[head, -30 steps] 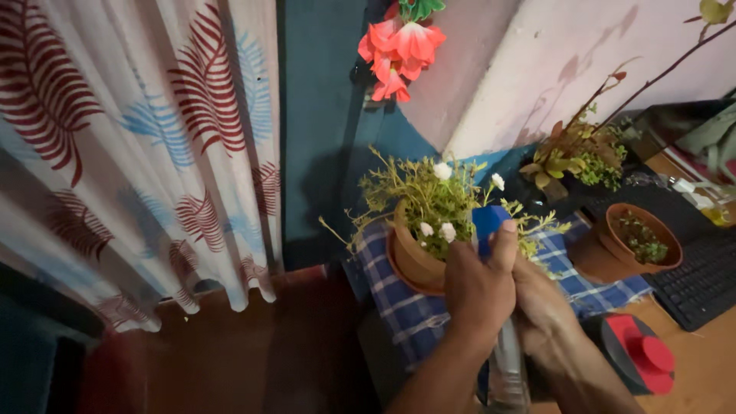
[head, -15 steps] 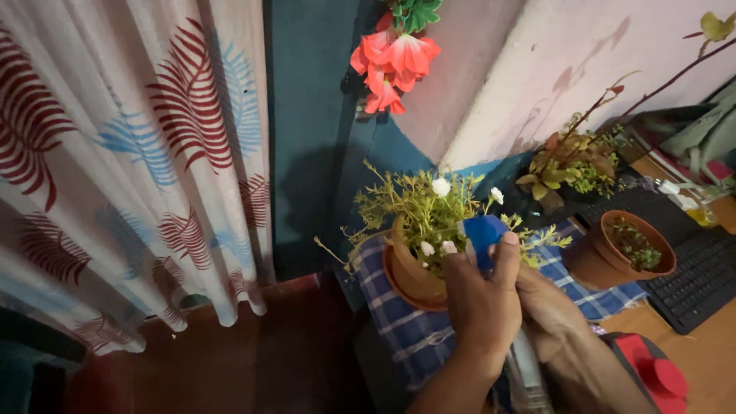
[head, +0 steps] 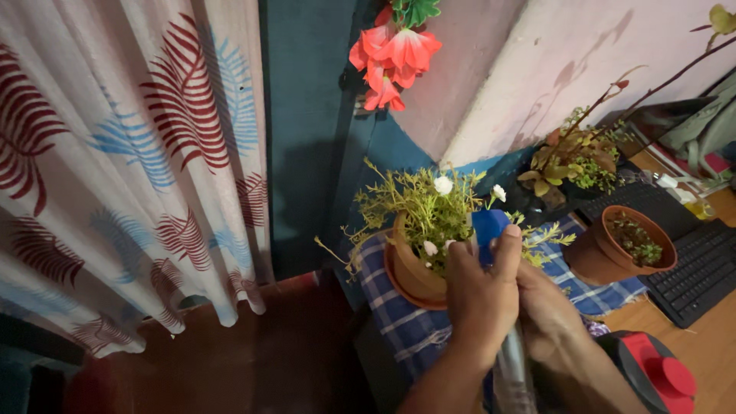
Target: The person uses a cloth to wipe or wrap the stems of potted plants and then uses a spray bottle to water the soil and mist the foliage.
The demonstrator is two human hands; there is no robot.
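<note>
Since a second ago both hands have lifted slightly, bringing the spray bottle [head: 491,230] closer over the potted plant [head: 429,215]. I keep the blue nozzle aimed at the foliage, squeezing gently. My left hand [head: 479,295] is clamped round the clear bottle's neck; my right hand [head: 548,310] is wrapped beside it. Nearby stands a smaller clay pot [head: 625,245].

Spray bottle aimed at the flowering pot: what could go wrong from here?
1. The keyboard lies just past the small pot; drifting mist might wet it.
2. The flowering pot sits near the edge of the checked cloth; a nudge from the hands or spray bottle could tip it off.
</note>
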